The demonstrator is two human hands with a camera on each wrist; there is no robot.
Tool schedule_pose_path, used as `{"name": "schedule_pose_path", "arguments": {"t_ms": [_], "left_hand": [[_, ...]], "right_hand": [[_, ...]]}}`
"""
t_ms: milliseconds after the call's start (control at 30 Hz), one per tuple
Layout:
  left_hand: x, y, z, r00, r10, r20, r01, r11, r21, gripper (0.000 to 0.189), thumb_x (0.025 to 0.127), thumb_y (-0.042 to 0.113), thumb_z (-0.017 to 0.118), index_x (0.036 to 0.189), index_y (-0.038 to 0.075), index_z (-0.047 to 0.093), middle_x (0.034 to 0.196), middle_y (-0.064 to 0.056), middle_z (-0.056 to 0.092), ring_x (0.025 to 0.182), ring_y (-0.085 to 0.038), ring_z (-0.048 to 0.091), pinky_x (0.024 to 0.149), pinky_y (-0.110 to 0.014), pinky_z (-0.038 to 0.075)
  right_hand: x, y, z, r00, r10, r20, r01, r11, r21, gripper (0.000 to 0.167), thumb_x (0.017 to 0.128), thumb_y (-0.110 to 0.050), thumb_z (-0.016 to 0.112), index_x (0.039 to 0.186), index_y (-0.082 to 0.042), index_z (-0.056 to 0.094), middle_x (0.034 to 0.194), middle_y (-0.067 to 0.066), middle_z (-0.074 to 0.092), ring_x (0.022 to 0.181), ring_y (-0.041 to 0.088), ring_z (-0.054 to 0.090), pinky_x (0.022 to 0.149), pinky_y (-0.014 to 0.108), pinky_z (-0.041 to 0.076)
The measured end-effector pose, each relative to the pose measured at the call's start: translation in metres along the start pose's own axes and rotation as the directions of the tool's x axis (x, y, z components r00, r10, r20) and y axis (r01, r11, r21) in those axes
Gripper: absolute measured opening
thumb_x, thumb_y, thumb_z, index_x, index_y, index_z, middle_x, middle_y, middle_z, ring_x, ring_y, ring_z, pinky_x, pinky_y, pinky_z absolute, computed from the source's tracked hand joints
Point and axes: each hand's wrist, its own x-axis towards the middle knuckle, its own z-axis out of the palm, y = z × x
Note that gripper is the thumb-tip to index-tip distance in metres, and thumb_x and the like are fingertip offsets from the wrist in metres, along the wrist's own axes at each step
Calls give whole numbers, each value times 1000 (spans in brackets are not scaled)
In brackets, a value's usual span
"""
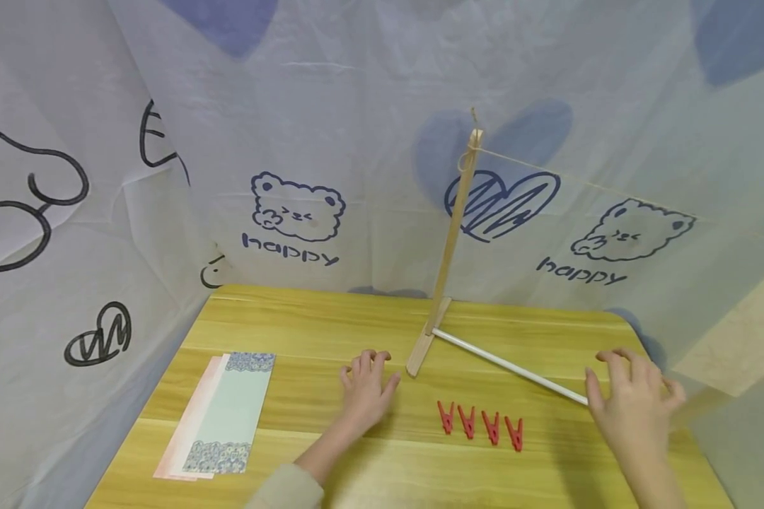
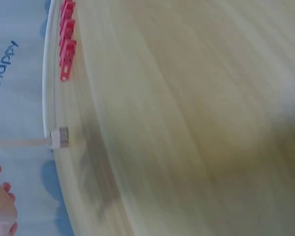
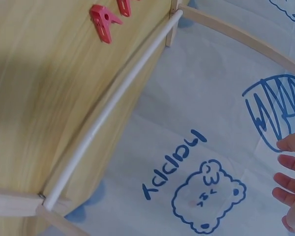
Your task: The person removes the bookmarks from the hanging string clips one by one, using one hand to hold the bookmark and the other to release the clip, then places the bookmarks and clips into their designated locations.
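Observation:
My left hand [image 1: 364, 392] hovers above the middle of the table with fingers loosely bent, holding nothing; its fingers also show at the edge of the left wrist view. On the right, my right hand [image 1: 637, 406] is raised with fingers spread and bent. It covers the end of a white rod [image 1: 509, 365] in the head view, but the right wrist view shows this hand [image 3: 292, 182] apart from the rod. The rod joins a wooden stand [image 1: 455, 226], from whose top a thin string [image 1: 566, 175] runs right. Several red clothespins [image 1: 480, 424] lie in a row between the hands.
Overlapping paper strips [image 1: 229, 410], pale green with blue patterned ends on top, lie at the table's left. A second wooden base [image 3: 12, 202] stands at the rod's other end. White printed cloth [image 1: 369, 177] hangs behind the wooden table [image 1: 331, 318].

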Motion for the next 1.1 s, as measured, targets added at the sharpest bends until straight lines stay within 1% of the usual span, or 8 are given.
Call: {"name": "schedule_pose_path", "arguments": {"t_ms": [167, 267, 433, 633, 767, 900, 967, 1100], "left_hand": [[9, 13, 8, 999, 43, 11, -43, 999, 2, 36, 94, 37, 46, 121, 12, 46, 116, -9, 40, 107, -27, 35, 90, -53, 16], [13, 22, 11, 998, 63, 23, -63, 998, 9, 37, 94, 39, 45, 121, 14, 46, 117, -8, 41, 107, -25, 36, 91, -52, 17], [20, 34, 14, 994, 109, 29, -109, 994, 8, 39, 95, 42, 40, 121, 14, 47, 118, -8, 41, 109, -25, 36, 92, -53, 18], [29, 47, 17, 989, 144, 35, -143, 989, -29, 38, 95, 42, 40, 122, 15, 45, 118, -6, 41, 110, -24, 35, 93, -51, 18], [36, 55, 20, 985, 169, 28, -167, 984, -58, 39, 95, 42, 41, 123, 14, 45, 117, -6, 42, 108, -23, 36, 93, -51, 17], [41, 63, 24, 977, 210, 29, -207, 975, -79, 44, 96, 47, 33, 123, 14, 44, 118, -7, 42, 109, -23, 36, 94, -51, 16], [44, 67, 26, 971, 236, 33, -232, 968, -92, 47, 96, 49, 30, 124, 14, 44, 119, -7, 41, 110, -23, 35, 94, -51, 16], [48, 75, 29, 958, 284, 35, -279, 953, -115, 44, 97, 45, 32, 125, 13, 43, 121, -8, 41, 112, -24, 35, 95, -51, 16]], "right_hand": [[6, 3, -6, 999, -20, -49, 19, 1000, -13, 46, 86, -39, 37, 93, 3, 55, 101, 25, 51, 92, 46, 43, 77, 64, 20], [10, 5, -9, 996, -27, -79, 26, 1000, -10, 47, 87, -39, 37, 94, 3, 56, 102, 25, 52, 91, 46, 44, 78, 64, 20], [16, 9, -17, 996, -38, -85, 35, 999, -42, 44, 88, -37, 38, 95, 3, 56, 102, 26, 53, 90, 46, 45, 79, 64, 20], [24, 11, -28, 995, -39, -94, 37, 999, -24, 50, 88, -42, 36, 95, 4, 56, 101, 26, 52, 87, 46, 45, 82, 65, 19], [29, 15, -35, 996, -50, -73, 47, 997, -54, 47, 88, -38, 36, 96, 4, 55, 102, 26, 52, 89, 47, 45, 81, 64, 20], [35, 18, -42, 996, -54, -67, 49, 996, -77, 48, 90, -38, 34, 98, 5, 55, 104, 27, 52, 89, 47, 45, 80, 64, 19], [38, 19, -44, 994, -52, -95, 46, 997, -66, 51, 91, -42, 34, 98, 4, 55, 104, 26, 53, 86, 47, 46, 82, 64, 18], [43, 23, -49, 990, -54, -133, 47, 997, -55, 54, 93, -46, 33, 99, 3, 56, 105, 26, 52, 87, 48, 44, 85, 63, 16]]}}
